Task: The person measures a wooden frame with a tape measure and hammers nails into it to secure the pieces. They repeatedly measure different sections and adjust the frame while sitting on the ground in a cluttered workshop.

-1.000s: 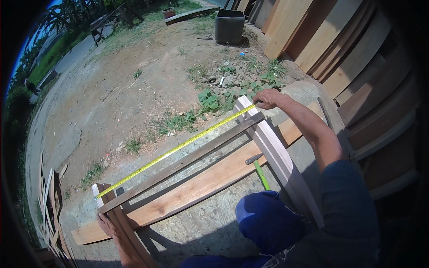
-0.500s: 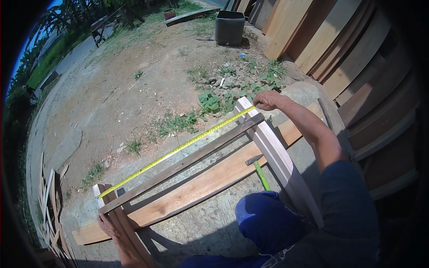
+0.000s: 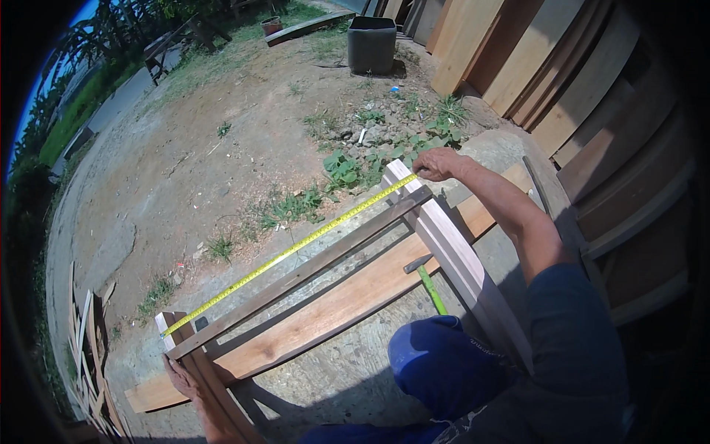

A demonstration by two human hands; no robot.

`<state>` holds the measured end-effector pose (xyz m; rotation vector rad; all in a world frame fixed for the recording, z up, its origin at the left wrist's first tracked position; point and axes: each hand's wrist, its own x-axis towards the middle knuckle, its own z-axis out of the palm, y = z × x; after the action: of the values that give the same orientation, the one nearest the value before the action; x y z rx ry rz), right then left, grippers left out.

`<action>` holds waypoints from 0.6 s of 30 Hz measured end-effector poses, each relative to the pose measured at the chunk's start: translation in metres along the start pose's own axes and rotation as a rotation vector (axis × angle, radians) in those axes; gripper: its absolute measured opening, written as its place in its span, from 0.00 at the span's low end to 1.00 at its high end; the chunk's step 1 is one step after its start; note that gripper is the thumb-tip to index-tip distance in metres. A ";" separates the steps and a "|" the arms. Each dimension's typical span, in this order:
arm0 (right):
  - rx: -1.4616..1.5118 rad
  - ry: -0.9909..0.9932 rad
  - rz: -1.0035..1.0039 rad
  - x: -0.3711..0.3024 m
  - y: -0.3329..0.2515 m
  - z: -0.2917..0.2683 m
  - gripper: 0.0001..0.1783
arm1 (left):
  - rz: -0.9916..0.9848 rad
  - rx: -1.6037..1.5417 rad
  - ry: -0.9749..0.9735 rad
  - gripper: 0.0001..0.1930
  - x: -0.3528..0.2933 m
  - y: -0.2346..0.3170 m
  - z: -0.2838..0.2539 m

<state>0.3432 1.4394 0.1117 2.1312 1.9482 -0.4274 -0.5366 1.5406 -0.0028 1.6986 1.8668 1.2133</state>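
Little but the view had shifted: with the right hand [image 3: 436,164] closed on a long yellow tape measure [image 3: 291,253] across mid-frame, the left hand [image 3: 182,378] against a brown wooden post [image 3: 211,382] lower left, grip unclear, measuring seemingly needed steadiness next.

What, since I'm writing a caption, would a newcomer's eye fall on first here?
The yellow tape comes first, slanting across the middle up to the right hand. Next is the green-handled hammer, lying just left of the pale right beam. Then the dark bin, standing near the top.
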 end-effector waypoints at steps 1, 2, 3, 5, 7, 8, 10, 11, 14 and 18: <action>-0.005 0.011 -0.007 0.001 -0.001 0.001 0.13 | -0.036 -0.060 0.011 0.28 0.001 -0.003 -0.002; -0.010 0.023 -0.015 0.002 -0.003 0.001 0.13 | -0.071 -0.121 0.022 0.28 0.002 -0.005 -0.005; -0.019 0.033 -0.019 0.004 -0.003 0.002 0.13 | -0.109 -0.185 0.031 0.28 0.002 -0.005 -0.003; -0.013 0.027 -0.008 -0.004 0.001 0.005 0.13 | -0.176 -0.107 0.014 0.29 0.001 0.012 0.008; -0.009 0.020 -0.007 -0.005 0.002 0.004 0.13 | -0.197 -0.073 0.024 0.30 -0.001 0.020 0.009; -0.009 0.012 -0.001 -0.006 0.002 0.004 0.13 | -0.185 -0.082 0.035 0.30 -0.001 0.019 0.010; -0.007 0.011 -0.001 -0.002 0.000 0.001 0.13 | -0.158 -0.083 0.049 0.31 0.003 0.013 0.006; -0.008 0.011 -0.001 -0.001 -0.001 0.001 0.13 | -0.145 -0.077 0.046 0.31 0.003 0.009 0.003; -0.002 0.011 0.001 -0.001 -0.003 0.001 0.12 | -0.136 -0.091 0.093 0.30 0.004 0.007 0.006; -0.012 0.011 -0.010 -0.003 0.000 0.001 0.13 | -0.240 -0.219 -0.102 0.26 0.013 0.002 -0.005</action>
<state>0.3426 1.4363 0.1117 2.1212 1.9634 -0.4054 -0.5416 1.5509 0.0053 1.3526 1.7477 1.1626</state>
